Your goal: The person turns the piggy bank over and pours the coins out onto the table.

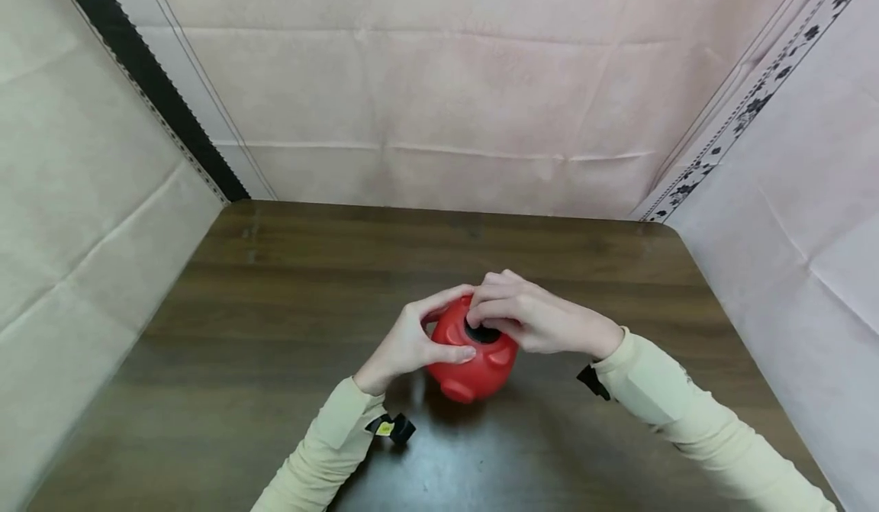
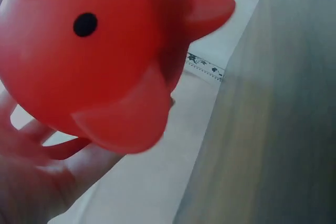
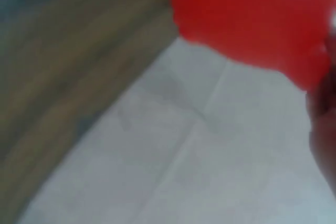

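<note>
A round red animal figure [image 1: 474,378] is held over the middle of the table. My left hand [image 1: 412,340] grips its left side, fingers behind and thumb across the front. A black round plug [image 1: 483,335] sits on the side facing up, and my right hand [image 1: 529,313] bends over it, pinching at its edge with thumb and fingers. In the left wrist view the figure shows a black eye [image 2: 85,24], a pointed bump [image 2: 212,10] and a rounded flap [image 2: 128,119]. In the right wrist view its red side is blurred and the right fingertips are mostly hidden.
The brown wooden table [image 1: 309,283] has a glossy top. Pale creased sheets stand as a back wall [image 1: 439,100], a left wall [image 1: 82,214] and a right wall [image 1: 790,191] around it. A black band runs up the left corner, a flower-patterned strip up the right.
</note>
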A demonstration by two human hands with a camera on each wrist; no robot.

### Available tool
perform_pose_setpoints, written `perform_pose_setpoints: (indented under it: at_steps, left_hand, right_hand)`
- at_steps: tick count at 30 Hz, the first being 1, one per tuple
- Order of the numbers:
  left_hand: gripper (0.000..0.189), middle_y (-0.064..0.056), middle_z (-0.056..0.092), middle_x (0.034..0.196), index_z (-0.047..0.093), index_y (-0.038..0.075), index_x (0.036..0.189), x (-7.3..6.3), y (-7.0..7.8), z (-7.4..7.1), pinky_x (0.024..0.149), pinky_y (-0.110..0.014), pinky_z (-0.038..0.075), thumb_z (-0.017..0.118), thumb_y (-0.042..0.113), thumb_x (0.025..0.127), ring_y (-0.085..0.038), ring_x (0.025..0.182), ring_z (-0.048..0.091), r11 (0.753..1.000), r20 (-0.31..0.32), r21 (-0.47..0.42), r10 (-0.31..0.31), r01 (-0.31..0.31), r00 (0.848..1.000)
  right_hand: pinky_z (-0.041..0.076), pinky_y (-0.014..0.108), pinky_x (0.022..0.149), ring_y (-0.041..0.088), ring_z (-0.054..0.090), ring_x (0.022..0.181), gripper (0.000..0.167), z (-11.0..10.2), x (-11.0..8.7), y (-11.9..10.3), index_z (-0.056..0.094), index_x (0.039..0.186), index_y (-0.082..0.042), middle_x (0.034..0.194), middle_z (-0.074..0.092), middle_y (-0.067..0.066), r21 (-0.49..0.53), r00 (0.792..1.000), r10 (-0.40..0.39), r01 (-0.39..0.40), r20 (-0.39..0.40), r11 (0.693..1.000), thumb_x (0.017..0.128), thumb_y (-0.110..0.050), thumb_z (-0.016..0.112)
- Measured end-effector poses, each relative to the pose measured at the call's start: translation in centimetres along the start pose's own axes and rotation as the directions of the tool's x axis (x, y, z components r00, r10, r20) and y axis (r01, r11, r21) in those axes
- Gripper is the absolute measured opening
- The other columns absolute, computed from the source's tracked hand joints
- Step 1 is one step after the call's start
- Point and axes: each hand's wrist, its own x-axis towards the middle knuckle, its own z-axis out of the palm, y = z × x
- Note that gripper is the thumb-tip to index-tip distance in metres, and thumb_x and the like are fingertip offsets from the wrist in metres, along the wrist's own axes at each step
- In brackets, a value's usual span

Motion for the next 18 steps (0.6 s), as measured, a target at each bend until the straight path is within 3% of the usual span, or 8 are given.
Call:
perform_pose_setpoints:
  at_steps: [3,5,9,12,15,18]
  left_hand:
    - [0.065,0.002,0.059,0.131,0.052,0.030,0.137,0.0,0.7,0.4,0.083,-0.031,0.059,0.079,0.019,0.079,-0.017,0.112,0.060,0.998,-0.036,0.052,0.038,-0.036,0.999]
    - [0.067,0.006,0.055,0.135,0.052,0.034,0.136,-0.3,1.7,1.0,0.082,-0.029,0.059,0.081,0.020,0.077,-0.016,0.117,0.058,0.989,-0.084,0.139,0.067,-0.055,0.994]
    - [0.069,0.006,0.047,0.146,0.052,0.034,0.135,-0.8,3.1,2.0,0.085,-0.027,0.057,0.083,0.021,0.075,-0.015,0.127,0.051,0.958,-0.164,0.274,0.133,-0.085,0.977]
    - [0.069,0.002,0.046,0.147,0.052,0.030,0.136,-1.2,3.4,2.4,0.086,-0.028,0.057,0.083,0.020,0.074,-0.017,0.127,0.051,0.951,-0.198,0.287,0.175,-0.114,0.964]
    - [0.070,0.001,0.044,0.148,0.052,0.027,0.137,-1.4,3.4,2.6,0.086,-0.029,0.058,0.082,0.019,0.075,-0.018,0.126,0.052,0.946,-0.220,0.293,0.211,-0.141,0.953]
    - [0.070,0.000,0.044,0.149,0.052,0.025,0.137,-1.4,3.4,2.7,0.086,-0.031,0.058,0.082,0.017,0.074,-0.018,0.126,0.052,0.940,-0.229,0.300,0.237,-0.163,0.944]
  right_hand:
    - [0.042,0.028,0.079,0.008,0.055,0.091,0.021,-0.2,-0.5,-0.7,0.070,0.093,-0.014,0.094,0.066,-0.004,-0.142,0.995,0.024,-0.037,-0.095,0.989,0.076,-0.004,0.077]
    - [0.044,0.030,0.078,0.012,0.058,0.090,0.021,-0.1,-0.8,-1.8,0.071,0.094,-0.014,0.094,0.068,-0.002,-0.263,0.984,0.042,-0.088,-0.176,0.961,0.076,-0.008,0.080]
    - [0.044,0.031,0.071,0.018,0.060,0.085,0.018,0.4,-1.2,-3.5,0.070,0.095,-0.010,0.091,0.068,0.002,-0.423,0.939,0.041,-0.192,-0.342,0.886,0.080,-0.016,0.079]
    - [0.044,0.031,0.066,0.018,0.059,0.078,0.016,0.8,-1.2,-4.0,0.070,0.092,-0.007,0.086,0.067,0.003,-0.449,0.893,-0.001,-0.226,-0.451,0.865,0.089,-0.023,0.070]
    - [0.046,0.031,0.062,0.018,0.058,0.073,0.023,1.0,-1.0,-4.0,0.070,0.089,-0.005,0.082,0.067,0.004,-0.469,0.870,-0.073,-0.191,-0.488,0.862,0.096,-0.024,0.060]
    - [0.047,0.030,0.062,0.019,0.057,0.072,0.024,0.8,-1.0,-4.0,0.071,0.088,-0.005,0.082,0.067,0.004,-0.511,0.884,-0.130,-0.134,-0.448,0.849,0.098,-0.021,0.057]
